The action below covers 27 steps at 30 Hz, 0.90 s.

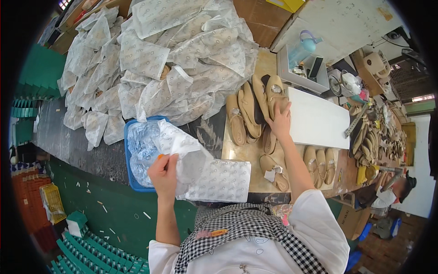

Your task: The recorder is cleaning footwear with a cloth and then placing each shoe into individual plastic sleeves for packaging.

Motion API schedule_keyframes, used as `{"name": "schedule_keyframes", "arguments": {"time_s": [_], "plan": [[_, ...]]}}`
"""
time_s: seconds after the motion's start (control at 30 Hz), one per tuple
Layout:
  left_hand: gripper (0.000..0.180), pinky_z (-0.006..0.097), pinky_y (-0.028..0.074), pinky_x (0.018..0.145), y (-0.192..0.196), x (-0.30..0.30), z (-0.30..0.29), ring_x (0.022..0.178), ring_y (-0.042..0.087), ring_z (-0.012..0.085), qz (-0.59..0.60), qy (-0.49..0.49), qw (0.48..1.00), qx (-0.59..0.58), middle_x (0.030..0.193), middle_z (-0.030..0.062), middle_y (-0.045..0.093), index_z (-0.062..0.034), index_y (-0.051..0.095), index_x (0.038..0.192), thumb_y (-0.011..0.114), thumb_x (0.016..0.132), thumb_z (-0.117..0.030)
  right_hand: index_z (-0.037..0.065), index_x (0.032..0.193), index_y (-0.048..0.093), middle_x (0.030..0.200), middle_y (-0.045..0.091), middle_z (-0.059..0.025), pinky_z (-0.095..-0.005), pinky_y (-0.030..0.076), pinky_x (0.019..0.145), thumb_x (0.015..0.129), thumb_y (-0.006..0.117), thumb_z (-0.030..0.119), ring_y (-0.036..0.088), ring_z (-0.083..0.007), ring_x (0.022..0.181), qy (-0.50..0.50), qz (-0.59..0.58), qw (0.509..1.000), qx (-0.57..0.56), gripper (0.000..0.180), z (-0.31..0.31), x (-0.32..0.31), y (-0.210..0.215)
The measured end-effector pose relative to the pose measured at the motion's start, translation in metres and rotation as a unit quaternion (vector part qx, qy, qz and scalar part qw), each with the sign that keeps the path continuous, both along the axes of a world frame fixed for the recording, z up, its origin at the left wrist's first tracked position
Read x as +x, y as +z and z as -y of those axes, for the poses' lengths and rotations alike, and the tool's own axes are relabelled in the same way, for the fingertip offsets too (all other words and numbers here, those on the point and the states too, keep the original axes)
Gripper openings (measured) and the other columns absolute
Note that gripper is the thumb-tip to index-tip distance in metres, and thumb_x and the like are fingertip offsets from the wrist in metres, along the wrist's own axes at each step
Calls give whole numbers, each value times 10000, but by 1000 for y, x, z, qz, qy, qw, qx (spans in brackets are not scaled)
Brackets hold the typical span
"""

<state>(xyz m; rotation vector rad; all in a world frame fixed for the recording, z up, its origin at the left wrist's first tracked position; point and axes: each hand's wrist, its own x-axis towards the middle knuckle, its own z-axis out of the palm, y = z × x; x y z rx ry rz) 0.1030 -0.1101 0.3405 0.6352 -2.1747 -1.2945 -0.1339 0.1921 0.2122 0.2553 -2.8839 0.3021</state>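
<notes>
My left hand (163,176) is closed on a sheet of white printed tissue paper (185,157), which hangs loosely to its right. Something small and orange shows at its fingertips. A stack of the same paper (226,180) lies flat at the table's near edge. Further right, my right hand (280,122) grips a tan slip-on shoe (275,89), thumb and fingers on opposite sides of it. More tan shoes (236,119) stand close together to its left. Below my right wrist a single shoe (274,172) has white paper tucked into it.
A blue bin (128,157) of crumpled clear plastic stands left. Behind it rises a big heap of paper-wrapped items (182,68). At right are a white box (319,118), a white tray (292,75) with a bottle, and more shoes (320,166). A person (388,198) is far right.
</notes>
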Motion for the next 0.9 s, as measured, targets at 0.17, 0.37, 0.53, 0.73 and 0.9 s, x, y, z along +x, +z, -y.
{"name": "schedule_keyframes", "arguments": {"time_s": [0.17, 0.37, 0.53, 0.73, 0.9], "plan": [[145, 304, 320, 453, -15, -15, -7, 465, 427, 197, 72, -9, 993, -97, 565, 76, 467, 8, 603, 720, 667, 790, -102, 61, 1112, 621, 1455, 247, -191, -410, 362, 1006, 785, 645, 154, 353, -386, 1269, 138, 150, 935, -292, 341, -26, 12, 33], [175, 365, 395, 454, -31, -10, -5, 509, 530, 281, 96, -9, 971, -218, 641, 80, 551, -82, 623, 721, 647, 814, -229, 69, 1066, 637, 1381, 400, -141, -377, 401, 959, 773, 635, 133, 457, -329, 1160, 467, 270, 839, -61, 299, 32, 130, 195], [95, 332, 403, 452, 15, 40, -61, 484, 531, 236, 28, -48, 992, -113, 595, 82, 533, -74, 658, 740, 719, 742, -146, 34, 1172, 564, 1227, 541, -136, -333, 433, 912, 806, 565, 60, 526, -260, 1094, 393, 474, 708, -347, 367, 121, 160, 109], [171, 225, 282, 480, 57, 77, 54, 552, 343, 41, -77, 246, 963, -78, 577, -40, 446, 66, 561, 645, 635, 792, 18, -58, 1171, 509, 1159, 570, -118, -327, 410, 940, 858, 617, 182, 528, -191, 1081, 441, 336, 545, -629, 409, 340, 143, 149], [171, 233, 292, 495, 39, 60, 36, 577, 366, 39, -52, 171, 984, -14, 569, -13, 430, 65, 535, 686, 598, 824, -13, -50, 960, 634, 825, 661, -57, -250, 489, 730, 808, 660, 158, 609, -102, 789, 441, 527, 588, -427, 259, 262, 171, 149]]}}
